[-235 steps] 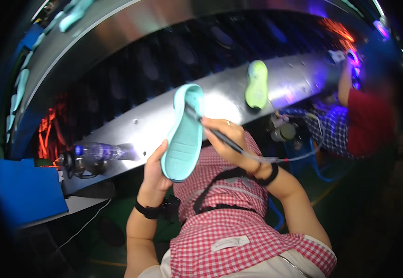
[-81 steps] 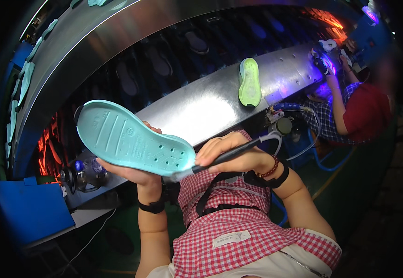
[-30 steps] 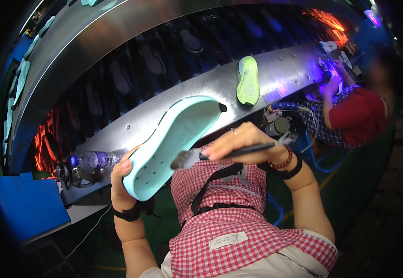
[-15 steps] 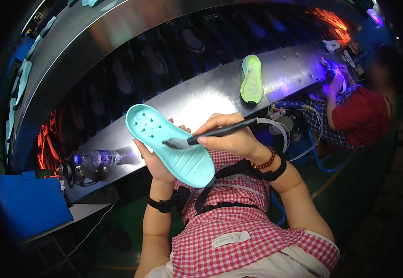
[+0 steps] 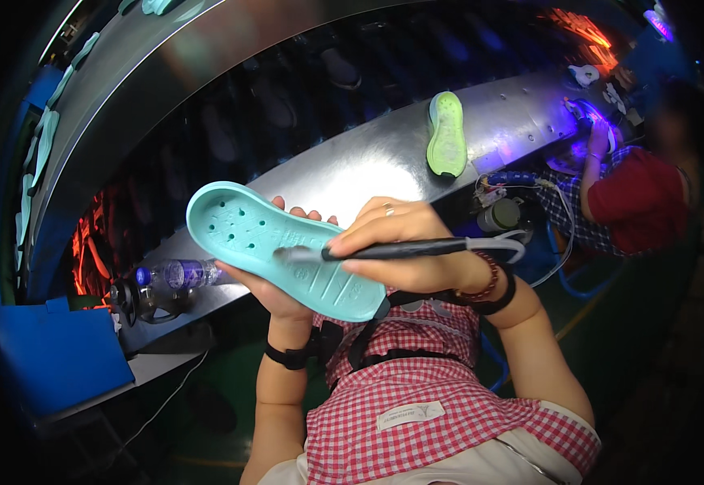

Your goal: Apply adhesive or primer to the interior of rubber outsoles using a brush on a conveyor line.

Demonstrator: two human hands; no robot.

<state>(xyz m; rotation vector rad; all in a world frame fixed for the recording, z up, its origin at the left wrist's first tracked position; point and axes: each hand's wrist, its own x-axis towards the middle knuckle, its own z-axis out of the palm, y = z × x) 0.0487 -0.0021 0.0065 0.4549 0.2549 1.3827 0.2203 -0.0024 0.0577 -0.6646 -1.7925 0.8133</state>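
A turquoise shoe sole (image 5: 234, 222), with small holes at its broad end and ridges farther down, lies tilted in my left hand (image 5: 267, 293). The fingers of that hand wrap beneath it and show past its far edge. Pinched in my right hand (image 5: 412, 222) is a black-handled brush (image 5: 400, 250) with a pale tube trailing from its back end. Its blurred bristle tip is over the middle of the sole's inner face, seemingly touching it. A yellow-green sole (image 5: 447, 136) with a dark end rests on the metal worktop beyond my right hand.
The curved metal worktop (image 5: 307, 178) borders a dark line carrying soles. A plastic bottle (image 5: 178, 275) lies at the left, near a blue box (image 5: 61, 356). Orange heaters (image 5: 89, 250) glow behind it. Another person (image 5: 635, 198) works under violet light at right.
The turquoise sole has shifted left and turned slightly in my left hand. My right hand has levelled the brush, whose tip has moved a little left.
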